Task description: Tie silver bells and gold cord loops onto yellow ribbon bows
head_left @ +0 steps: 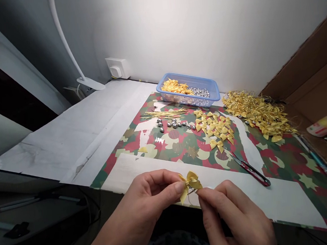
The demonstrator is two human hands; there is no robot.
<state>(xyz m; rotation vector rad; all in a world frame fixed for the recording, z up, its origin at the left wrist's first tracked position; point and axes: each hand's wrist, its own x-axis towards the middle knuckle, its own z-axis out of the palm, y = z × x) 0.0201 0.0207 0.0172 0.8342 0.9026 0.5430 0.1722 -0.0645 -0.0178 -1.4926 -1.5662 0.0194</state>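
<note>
Just past the table's front edge, my left hand point(151, 199) pinches a yellow ribbon bow point(191, 176) between thumb and fingertips. Gold cord point(194, 181) loops around the bow's middle, and a thin loose end hangs below it. On the bow's right side, my right hand point(236, 217) has thumb and forefinger closed on the gold cord; the fingers partly hide the exact grip. Ahead lie several small yellow bows point(215, 127), shiny silver bells point(174, 124) and a bundle of cut gold cords point(165, 114).
Red-handled thread snips point(252, 171) lie to the right on white paper. Behind stands a blue basket point(214, 91) with yellow bows and silver bells. A heap of corded bows point(261, 115) is at the back right. A clip lamp point(91, 83) stands at the back left.
</note>
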